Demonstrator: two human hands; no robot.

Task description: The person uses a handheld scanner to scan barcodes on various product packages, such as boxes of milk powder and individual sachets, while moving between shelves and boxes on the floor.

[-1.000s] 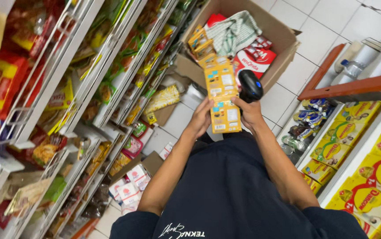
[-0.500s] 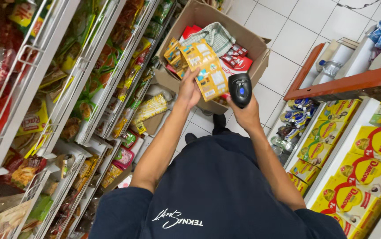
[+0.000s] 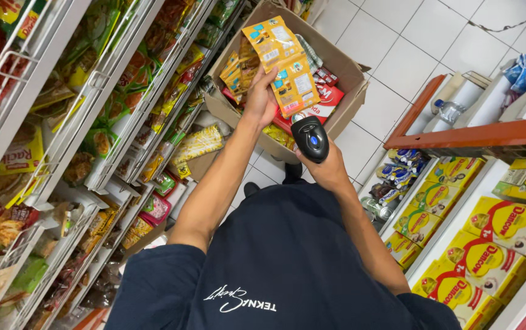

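My left hand (image 3: pixel 261 98) is raised over an open cardboard box (image 3: pixel 353 73) and holds a strip of orange sachets (image 3: pixel 282 60) by its lower edge. The strip hangs above the packets inside the box. My right hand (image 3: pixel 331 172) grips a black handheld scanner (image 3: pixel 310 139) just below and to the right of the strip, its head turned toward the sachets. Both arms reach out from a dark blue shirt at the bottom of the view.
White wire shelves (image 3: pixel 73 122) packed with snack packets line the left side. On the right, low shelves hold yellow boxes (image 3: pixel 495 244) and small cans (image 3: pixel 397 177), with an orange shelf edge (image 3: pixel 477 131) above. The white tiled floor (image 3: pixel 422 36) lies beyond the box.
My left hand has carried the sachet strip farther away from me and over the box. My right hand with the scanner has stayed close below it.
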